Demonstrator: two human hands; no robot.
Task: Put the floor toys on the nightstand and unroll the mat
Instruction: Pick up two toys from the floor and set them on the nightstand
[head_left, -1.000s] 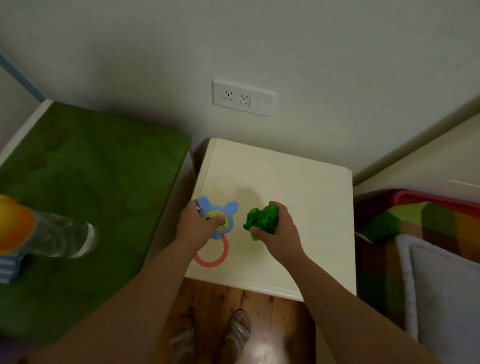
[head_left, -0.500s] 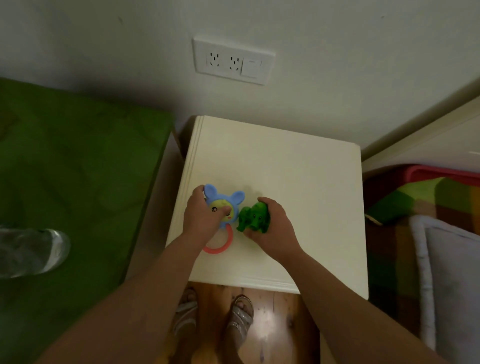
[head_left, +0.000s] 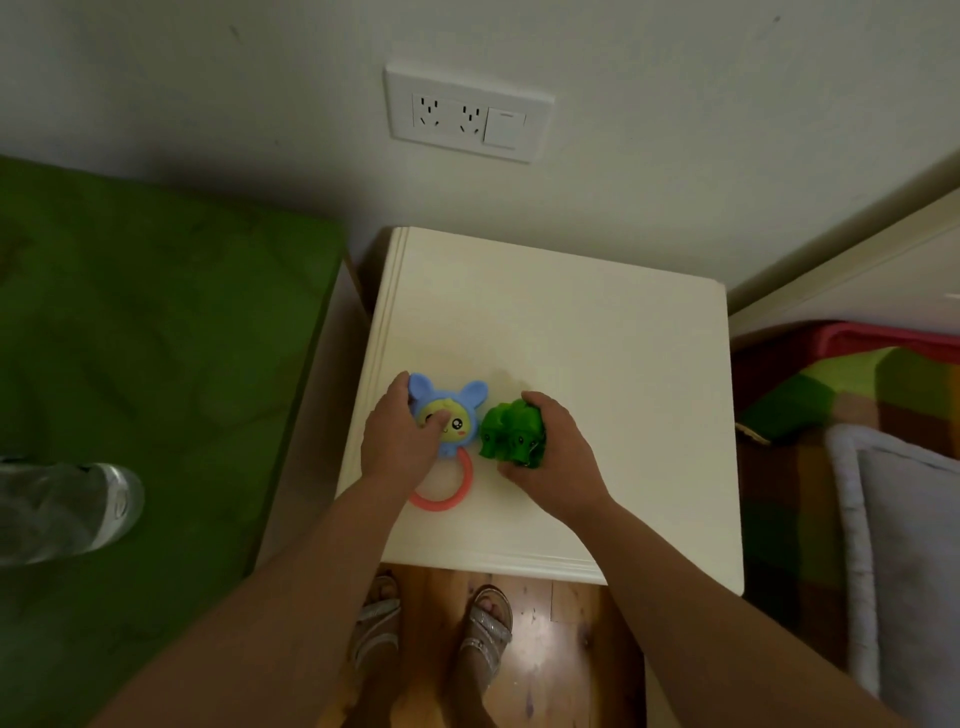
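A pale, plain wall (head_left: 675, 130) is filling the upper part of the view, carrying a white plate (head_left: 467, 117) with two sockets and a switch. A cream nightstand (head_left: 571, 322) is standing against it, its top catching soft, dim light. To the left, a green padded surface (head_left: 156, 312) is lying on a cream frame just beside the nightstand. To the right, a cream bed frame (head_left: 857, 270) is running along the wall, with a striped blanket (head_left: 857, 384) in red, green and yellow and a grey-white cushion (head_left: 924, 545) lying below it. At the bottom, a glossy wooden floor (head_left: 545, 623) is reflecting a pale patch of light.
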